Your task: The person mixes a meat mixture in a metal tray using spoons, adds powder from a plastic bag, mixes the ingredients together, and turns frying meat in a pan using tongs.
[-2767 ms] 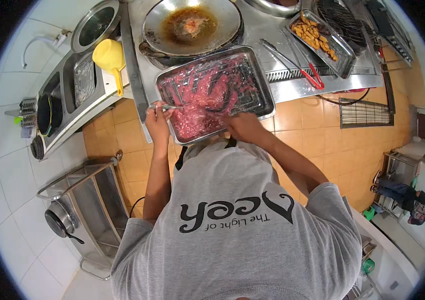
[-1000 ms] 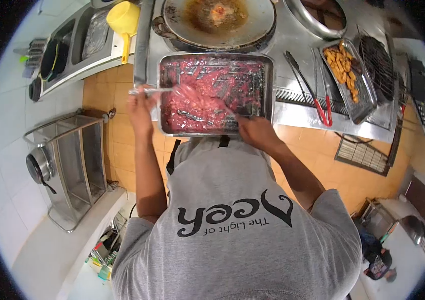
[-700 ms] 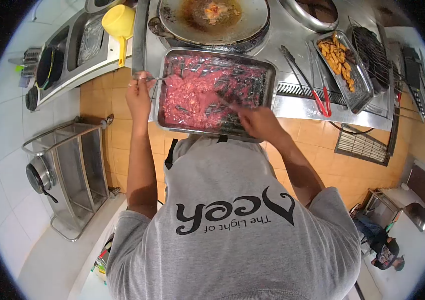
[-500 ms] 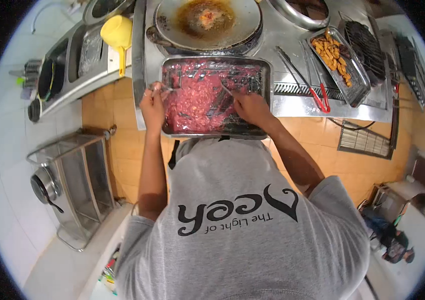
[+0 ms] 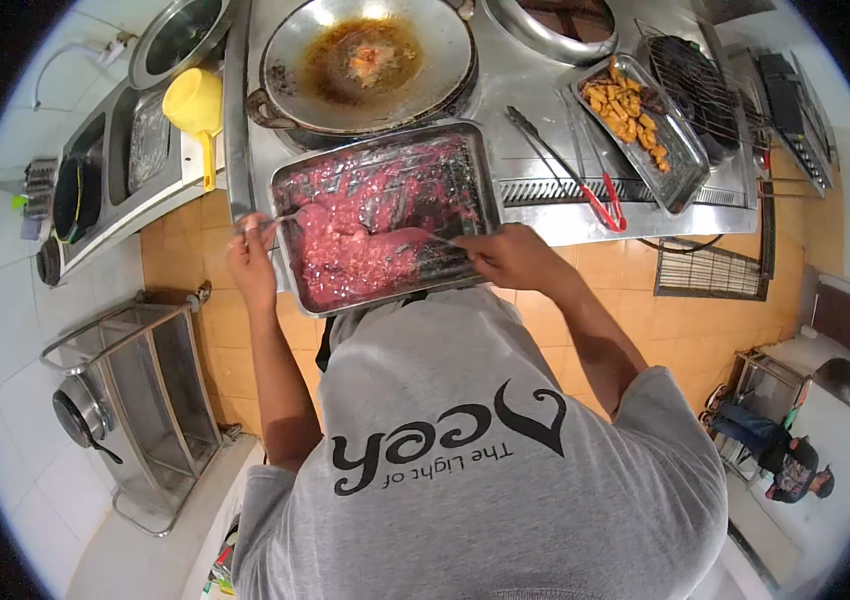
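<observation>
A rectangular metal tray [image 5: 491, 188] holds a wet, reddish-pink mixture [image 5: 345, 250], gathered mostly toward its left and near side. My left hand [image 5: 253, 262], at the tray's left edge, is closed on the handle of a spoon [image 5: 285, 217] whose bowl lies in the mixture. From the right, my right hand [image 5: 517, 258] reaches over the tray, its fingers wrapped round a second metal utensil [image 5: 437, 238]. That utensil looks like a spoon, and its far end rests in the mixture.
Beyond the tray sits a large wok [image 5: 370, 60] with brownish oil. Red-handled tongs [image 5: 585, 185] lie on the steel counter, beside a tray of browned fried pieces [image 5: 630, 110]. A yellow dipper [image 5: 193, 100] stands at left. Another person [image 5: 785, 460] is far off at right.
The tray has turned askew, its right side now farther away. My left hand has drawn back toward me at the left edge, and the right-hand utensil has swung toward the near middle of the mixture.
</observation>
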Demonstrator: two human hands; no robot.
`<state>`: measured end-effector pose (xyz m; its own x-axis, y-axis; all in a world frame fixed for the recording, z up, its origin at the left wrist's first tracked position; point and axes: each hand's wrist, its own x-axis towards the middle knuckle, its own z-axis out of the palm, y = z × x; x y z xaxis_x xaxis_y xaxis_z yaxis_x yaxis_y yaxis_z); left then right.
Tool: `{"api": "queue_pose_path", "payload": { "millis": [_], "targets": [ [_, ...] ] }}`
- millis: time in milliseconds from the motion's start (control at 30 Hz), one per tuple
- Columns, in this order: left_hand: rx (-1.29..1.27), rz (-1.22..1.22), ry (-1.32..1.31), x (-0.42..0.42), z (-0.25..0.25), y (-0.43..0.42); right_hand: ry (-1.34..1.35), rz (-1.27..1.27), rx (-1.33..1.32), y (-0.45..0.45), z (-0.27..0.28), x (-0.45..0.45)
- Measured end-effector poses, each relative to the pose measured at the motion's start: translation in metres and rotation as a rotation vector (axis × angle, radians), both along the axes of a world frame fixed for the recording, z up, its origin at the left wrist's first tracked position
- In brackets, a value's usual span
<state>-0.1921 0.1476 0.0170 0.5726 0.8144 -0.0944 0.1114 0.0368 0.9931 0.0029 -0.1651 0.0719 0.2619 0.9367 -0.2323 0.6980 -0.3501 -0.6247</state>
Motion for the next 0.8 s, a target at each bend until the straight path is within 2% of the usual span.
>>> {"api": "queue_pose_path", "payload": {
  "millis": [33, 67, 133, 200, 267, 400, 433, 467, 500, 533, 633, 733, 800],
  "targets": [
    [-0.003, -0.015, 0.001, 0.002, -0.006, -0.002, -0.102, -0.018, 0.184, -0.007, -0.011, 0.004],
    [-0.007, -0.033, 0.002, 0.003, -0.009, -0.004, -0.131, -0.106, 0.040, -0.016, -0.016, 0.011],
    [-0.032, -0.061, 0.008, 0.006, -0.009, -0.012, -0.225, -0.295, 0.056, -0.019, -0.014, 0.024],
    [-0.070, -0.098, -0.004, 0.005, -0.014, -0.019, -0.305, -0.422, 0.031, -0.019, -0.035, 0.035],
    [-0.093, -0.125, 0.067, 0.007, -0.010, -0.026, -0.449, -0.443, 0.110, -0.009, -0.055, 0.037],
    [0.002, -0.130, 0.092, -0.011, -0.011, -0.022, -0.343, -0.258, -0.003, 0.010, -0.058, 0.003],
    [0.073, -0.097, 0.122, -0.030, -0.021, -0.012, -0.313, -0.110, 0.188, 0.005, -0.075, -0.015],
    [0.163, -0.058, 0.107, -0.024, -0.024, 0.001, -0.277, -0.041, 0.236, 0.010, -0.067, -0.013],
    [0.043, 0.030, 0.035, -0.010, -0.004, 0.000, -0.238, 0.029, 0.280, 0.015, -0.059, -0.012],
    [-0.096, 0.099, -0.001, -0.008, 0.016, -0.006, -0.113, -0.008, 0.154, 0.018, -0.038, -0.019],
    [-0.134, 0.155, -0.059, -0.010, 0.016, 0.007, -0.129, -0.092, 0.092, 0.026, -0.046, -0.003],
    [-0.074, 0.132, -0.044, -0.006, 0.011, 0.012, -0.197, -0.249, 0.133, 0.057, -0.046, 0.008],
    [-0.033, 0.099, -0.035, -0.001, 0.011, 0.010, -0.346, -0.208, 0.101, 0.086, -0.067, 0.005]
  ]
}}
